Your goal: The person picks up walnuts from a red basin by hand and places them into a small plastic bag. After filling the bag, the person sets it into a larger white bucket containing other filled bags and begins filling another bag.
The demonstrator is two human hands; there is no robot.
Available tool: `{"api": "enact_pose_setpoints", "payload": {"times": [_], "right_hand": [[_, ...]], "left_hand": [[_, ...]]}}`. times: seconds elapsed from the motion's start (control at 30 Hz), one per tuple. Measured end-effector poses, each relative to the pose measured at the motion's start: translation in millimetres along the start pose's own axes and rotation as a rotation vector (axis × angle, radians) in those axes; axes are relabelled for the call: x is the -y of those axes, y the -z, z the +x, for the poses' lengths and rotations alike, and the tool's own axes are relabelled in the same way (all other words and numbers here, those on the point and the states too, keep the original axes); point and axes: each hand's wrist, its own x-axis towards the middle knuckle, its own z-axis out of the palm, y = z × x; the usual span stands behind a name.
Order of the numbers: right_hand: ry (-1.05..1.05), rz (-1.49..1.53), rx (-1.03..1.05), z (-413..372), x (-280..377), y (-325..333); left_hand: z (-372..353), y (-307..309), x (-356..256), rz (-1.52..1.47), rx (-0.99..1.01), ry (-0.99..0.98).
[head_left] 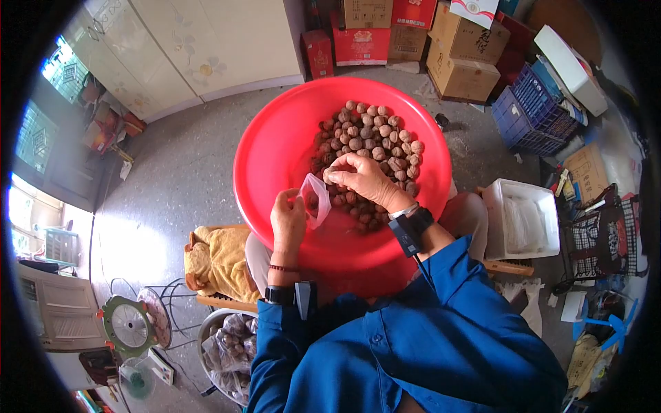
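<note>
A wide red plastic basin [265,148] sits in front of me, with a heap of walnuts [372,134] piled toward its right side. Over the basin's left part, my left hand [288,219] grips the edge of a small clear plastic bag [315,199], which hangs partly open with something brown inside. My right hand [365,177] is closed round a walnut [329,175], just above and beside the bag's mouth. Several walnuts lie under my right hand and are partly hidden by it.
At my lower left stands a tub [206,344] of filled plastic bags. A white foam box [521,219] is to my right, near a blue crate [527,120]. Cardboard boxes [465,58] are stacked behind the basin. A yellow cloth [219,260] lies on a seat at left.
</note>
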Motion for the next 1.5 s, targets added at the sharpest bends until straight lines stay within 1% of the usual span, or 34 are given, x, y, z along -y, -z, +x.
{"api": "enact_pose_setpoints", "payload": {"times": [0.1, 0.2, 0.23, 0.27, 0.3, 0.33, 0.4, 0.47, 0.53, 0.57, 0.63, 0.67, 0.73, 0.77, 0.8, 0.87, 0.93, 0.97, 1.0, 1.07, 1.1, 1.2, 1.23, 1.3, 1.33, 1.37, 1.4, 1.43, 1.5], "right_hand": [[0.057, -0.029, -0.015, 2, -8, -3], [0.092, -0.086, -0.017, 4, -11, -8], [0.090, -0.086, -0.017, 2, -7, -9], [-0.001, -0.015, 0.051, 0, -3, -8], [-0.093, 0.056, 0.118, -3, 0, -8], [-0.098, 0.056, 0.116, -1, -4, -6], [0.067, -0.234, 0.050, 9, -12, -1], [0.070, -0.147, -0.021, 11, -19, 5], [0.038, -0.342, -0.086, 13, -28, 13], [0.036, -0.343, -0.087, 12, -33, 14], [0.001, -0.533, -0.092, 12, -48, 16], [-0.001, -0.533, -0.092, 11, -56, 16], [-0.112, -0.725, 0.138, 8, -55, 9], [-0.261, -0.643, 0.270, 4, -55, 7], [-0.241, -0.774, 0.388, 4, -61, 6], [-0.425, -0.903, 0.585, 1, -74, 0], [-0.299, -1.066, 0.681, -11, -59, -4], [-0.321, -1.127, 0.791, -10, -55, -7], [-0.321, -1.128, 0.789, -10, -60, -8], [-0.405, -1.156, 0.811, -13, -71, -10], [-0.405, -1.156, 0.811, -12, -72, -11], [-0.628, -1.163, 0.903, -8, -77, -14], [-0.628, -1.164, 0.902, -6, -93, -13], [-0.506, -1.210, 0.902, -5, -114, -13], [-0.505, -1.211, 0.901, -2, -118, -12], [-0.584, -1.187, 0.925, 2, -122, -11], [-0.662, -1.163, 0.948, 4, -123, -11], [-0.660, -1.162, 0.948, 3, -125, -10], [-0.585, -1.146, 0.846, 0, -127, -7]], "left_hand": [[0, 0, -1, 0.029, 0.004, 0.014], [2, -2, 5, -0.009, -0.007, 0.005], [5, -2, 10, 0.025, -0.018, -0.038], [7, -2, 16, 0.058, -0.028, -0.081], [5, -2, 11, 0.058, -0.026, -0.078], [2, -1, 6, 0.026, -0.018, -0.037], [-1, -1, -2, -0.008, -0.009, 0.007], [-2, 0, -5, -0.024, 0.004, 0.047], [0, 0, -3, 0.007, -0.008, 0.038], [0, -1, -2, 0.040, -0.023, 0.028], [6, -1, 10, 0.051, -0.031, 0.015], [8, -2, 17, 0.063, -0.040, 0.000], [8, -1, 16, 0.056, -0.032, 0.006], [8, -1, 16, 0.050, -0.025, 0.011], [9, -1, 17, 0.049, -0.025, 0.011], [10, -1, 19, 0.094, -0.026, -0.029], [6, 0, 7, 0.086, -0.014, -0.006], [4, 0, 2, 0.080, -0.004, 0.020], [4, 0, 4, 0.080, -0.003, 0.018], [6, 0, 8, 0.054, 0.005, 0.019], [6, 0, 11, 0.053, 0.005, 0.018], [10, -3, 21, 0.028, 0.002, -0.027], [13, -3, 26, 0.044, -0.004, -0.043], [12, -2, 25, 0.061, -0.011, -0.058], [10, -1, 18, 0.069, -0.014, -0.015], [8, 0, 13, 0.077, -0.017, 0.028], [8, 0, 13, 0.078, -0.019, 0.027], [7, 0, 13, 0.064, -0.013, 0.030], [8, 0, 17, 0.052, -0.006, 0.032]]}}
